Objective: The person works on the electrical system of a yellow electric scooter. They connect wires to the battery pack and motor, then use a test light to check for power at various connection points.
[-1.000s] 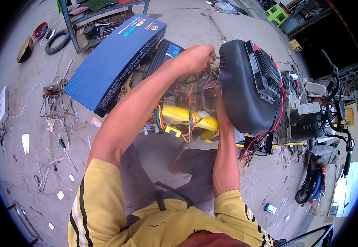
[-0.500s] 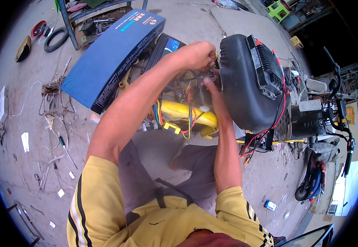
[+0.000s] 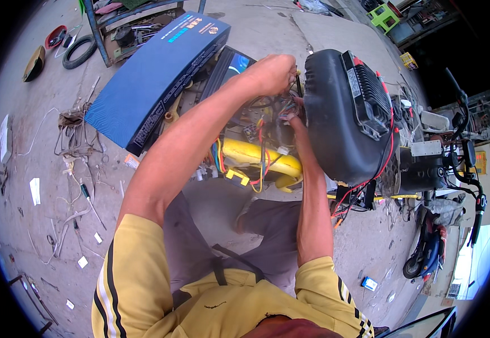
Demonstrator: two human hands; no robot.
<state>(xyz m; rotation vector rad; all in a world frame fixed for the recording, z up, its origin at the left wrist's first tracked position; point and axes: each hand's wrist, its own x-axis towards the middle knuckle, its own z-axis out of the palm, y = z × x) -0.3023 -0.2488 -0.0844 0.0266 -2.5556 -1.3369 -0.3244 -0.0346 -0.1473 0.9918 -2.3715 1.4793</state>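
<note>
My left hand [image 3: 277, 73] is closed at the top of a narrow gap beside a black padded seat [image 3: 336, 112], gripping a small piece whose shape is mostly hidden; a dark cable runs down from it. Lower in that gap, my right hand [image 3: 293, 117], partly hidden, grips a bundle of thin wires [image 3: 286, 105]. Below both hands lies a yellow frame tube [image 3: 256, 155] with coloured wires and yellow connectors [image 3: 237, 177]. A finned black unit [image 3: 365, 93] with red leads rests on the seat. A dark case [image 3: 218, 76] is behind my left forearm.
A long blue box [image 3: 152, 79] lies left of the work. A metal rack [image 3: 109, 39], tire [image 3: 80, 50] and green stool [image 3: 383, 17] stand behind. Handlebars [image 3: 462, 129] and a scooter [image 3: 419, 245] are at right. A screwdriver [image 3: 85, 191], cords and scraps litter the floor.
My right hand has risen from lower behind the wires into the bundle near the seat. My left hand has shifted slightly up, and a dark cable now shows below its fingers.
</note>
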